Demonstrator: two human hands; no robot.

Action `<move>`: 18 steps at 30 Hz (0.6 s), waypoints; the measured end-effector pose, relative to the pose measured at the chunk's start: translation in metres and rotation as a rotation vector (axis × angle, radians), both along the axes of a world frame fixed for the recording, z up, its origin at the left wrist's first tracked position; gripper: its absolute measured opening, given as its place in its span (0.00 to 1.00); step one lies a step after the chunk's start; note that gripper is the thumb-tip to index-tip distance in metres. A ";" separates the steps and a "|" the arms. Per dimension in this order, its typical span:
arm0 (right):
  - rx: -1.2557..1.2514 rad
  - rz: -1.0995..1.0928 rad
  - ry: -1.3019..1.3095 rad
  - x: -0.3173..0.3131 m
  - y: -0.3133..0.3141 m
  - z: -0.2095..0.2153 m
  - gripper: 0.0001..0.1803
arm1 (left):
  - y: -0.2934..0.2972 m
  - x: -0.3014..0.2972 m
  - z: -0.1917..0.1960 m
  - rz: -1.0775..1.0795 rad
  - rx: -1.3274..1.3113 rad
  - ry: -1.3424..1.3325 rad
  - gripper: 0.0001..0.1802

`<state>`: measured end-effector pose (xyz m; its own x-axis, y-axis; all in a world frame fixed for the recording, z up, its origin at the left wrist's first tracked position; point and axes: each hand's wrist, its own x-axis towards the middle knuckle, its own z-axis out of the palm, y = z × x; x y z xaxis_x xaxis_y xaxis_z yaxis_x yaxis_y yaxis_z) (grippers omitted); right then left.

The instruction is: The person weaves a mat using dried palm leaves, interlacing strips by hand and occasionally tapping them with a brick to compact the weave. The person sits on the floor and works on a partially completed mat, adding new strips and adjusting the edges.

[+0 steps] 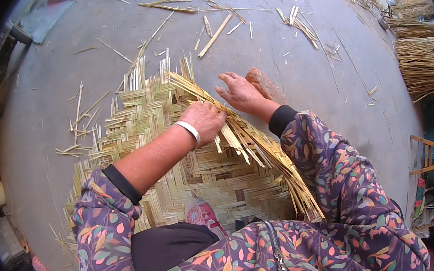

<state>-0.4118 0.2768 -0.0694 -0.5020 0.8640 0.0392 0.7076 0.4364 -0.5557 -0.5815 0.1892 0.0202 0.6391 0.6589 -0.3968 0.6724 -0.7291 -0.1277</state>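
Woven mat [189, 177], mostly plaited below both hands; loose strip ends [139, 77] beyond them remain unwoven. Left hand [205, 121] grips a raised strip bundle [253, 142]; right hand [241, 93] presses flat, fingers open.

One printed pouch on the mat

A pink-and-white plastic pouch [202, 213] with printed patches lies on the near edge of the woven bamboo mat [216, 173], just in front of the person's lap, between the two sleeves; its lower end is hidden by dark cloth.
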 end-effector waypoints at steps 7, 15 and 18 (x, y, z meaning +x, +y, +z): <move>-1.152 -0.286 0.626 -0.075 0.047 -0.037 0.29 | -0.013 0.004 0.012 0.088 0.053 -0.223 0.19; -1.411 -0.333 0.961 -0.090 0.072 -0.046 0.23 | -0.004 -0.060 -0.016 0.080 0.342 -1.074 0.32; -1.535 -0.232 1.190 -0.088 0.076 -0.052 0.26 | 0.012 -0.091 -0.066 0.385 0.470 -1.034 0.38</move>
